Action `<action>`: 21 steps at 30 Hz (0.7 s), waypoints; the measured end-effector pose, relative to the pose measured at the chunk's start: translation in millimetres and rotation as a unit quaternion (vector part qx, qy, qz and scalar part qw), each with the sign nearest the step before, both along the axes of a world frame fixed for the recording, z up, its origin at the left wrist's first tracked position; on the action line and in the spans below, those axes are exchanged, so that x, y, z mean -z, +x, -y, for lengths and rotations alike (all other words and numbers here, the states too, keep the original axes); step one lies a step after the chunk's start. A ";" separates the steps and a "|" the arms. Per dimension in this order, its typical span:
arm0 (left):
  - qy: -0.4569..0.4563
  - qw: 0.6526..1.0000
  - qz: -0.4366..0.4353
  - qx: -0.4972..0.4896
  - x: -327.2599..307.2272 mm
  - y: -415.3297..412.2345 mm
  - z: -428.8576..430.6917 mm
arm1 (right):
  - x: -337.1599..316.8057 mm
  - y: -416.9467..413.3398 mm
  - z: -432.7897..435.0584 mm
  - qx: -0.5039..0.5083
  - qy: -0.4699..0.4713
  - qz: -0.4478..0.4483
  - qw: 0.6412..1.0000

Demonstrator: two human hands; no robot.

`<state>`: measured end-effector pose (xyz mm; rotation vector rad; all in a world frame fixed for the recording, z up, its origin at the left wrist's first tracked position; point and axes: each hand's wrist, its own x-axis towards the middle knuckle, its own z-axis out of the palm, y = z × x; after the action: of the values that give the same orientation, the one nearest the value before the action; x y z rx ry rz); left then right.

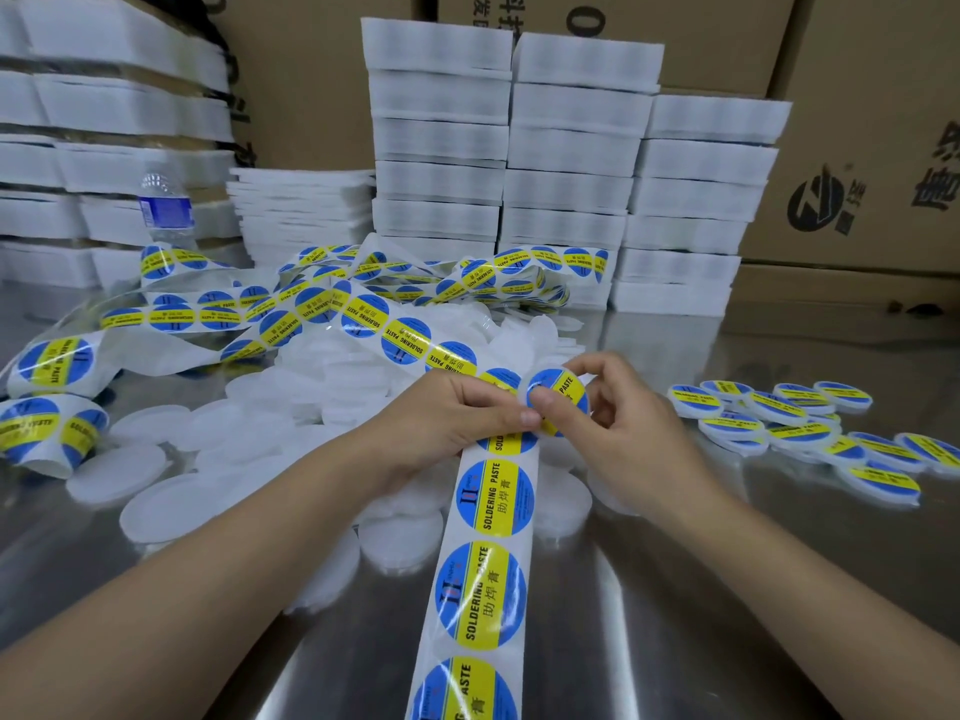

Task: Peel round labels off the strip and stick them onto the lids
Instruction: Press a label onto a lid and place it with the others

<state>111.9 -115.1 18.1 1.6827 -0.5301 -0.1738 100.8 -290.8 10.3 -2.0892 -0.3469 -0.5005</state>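
**Hands.** The left hand [457, 407] grips the label strip [480, 595], fingers curled over its upper part and the thumb lying across it. The right hand [628, 423] pinches a labelled lid [567, 389] just beside the left thumb. Its thumb presses on the blue-and-yellow face and its fingers curl around the far edge. The two hands are nearly touching.

**Task items.** The strip runs from the bottom edge of the view up under the left hand. It carries round "SOLDERING PASTE" labels in a row, then passes on into a tangled heap of strip [311, 309] beyond. Bare lids [150, 504], white and translucent, lie scattered and piled to the left and under the hands. Finished lids [779, 413] lie overlapping to the right.

**Surroundings.** All of it rests on a reflective metal table [727, 589]. Behind stand stacks of white packs [566, 148], cardboard boxes [857, 96] and a water bottle [166, 205].
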 end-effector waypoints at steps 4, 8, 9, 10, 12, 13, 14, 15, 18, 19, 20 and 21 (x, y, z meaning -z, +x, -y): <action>0.018 1.000 0.005 -0.002 -0.9 0.0 0.2 | 3.4 2.7 0.5 0.017 -0.020 0.016 1.000; 0.026 1.000 0.008 -0.001 -1.8 -0.5 0.2 | 6.3 4.0 0.2 0.026 -0.031 0.021 0.999; 0.027 1.000 0.007 -0.001 -2.0 -0.7 0.2 | 7.1 4.8 0.0 0.027 -0.030 0.024 0.999; 0.027 1.000 0.006 -0.002 -1.9 -0.6 0.3 | 7.9 5.8 0.0 0.027 -0.025 0.028 0.999; 0.027 1.000 0.008 -0.006 -1.7 -0.7 0.6 | 9.1 8.0 0.8 0.024 -0.007 0.037 0.999; 0.028 1.000 0.010 -0.008 -1.8 -0.8 0.6 | 9.3 9.2 1.6 0.022 0.001 0.042 0.999; 0.029 0.999 0.011 -0.009 -1.7 -0.7 0.8 | 9.5 10.3 2.4 0.022 0.005 0.047 0.999; 0.030 0.999 0.010 -0.008 -1.6 -0.9 0.8 | 9.8 11.2 3.2 0.022 0.005 0.053 0.998; 0.023 1.000 0.006 -0.003 -0.8 -0.8 1.2 | 10.1 13.1 4.2 0.034 -0.009 0.067 0.997; 0.020 1.000 0.004 -0.002 -0.6 -0.7 1.2 | 9.7 13.3 4.3 0.036 -0.013 0.069 0.997; 0.018 1.000 0.002 -0.003 -0.4 -0.8 1.3 | 9.4 13.4 4.4 0.036 -0.015 0.068 0.997; 0.018 1.000 0.002 -0.003 -0.4 -0.7 1.3 | 9.1 13.5 4.4 0.035 -0.017 0.065 0.997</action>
<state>111.2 -116.4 18.5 1.7200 -0.5269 -0.1765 114.3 -295.3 1.2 -2.1133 -0.3601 -0.6796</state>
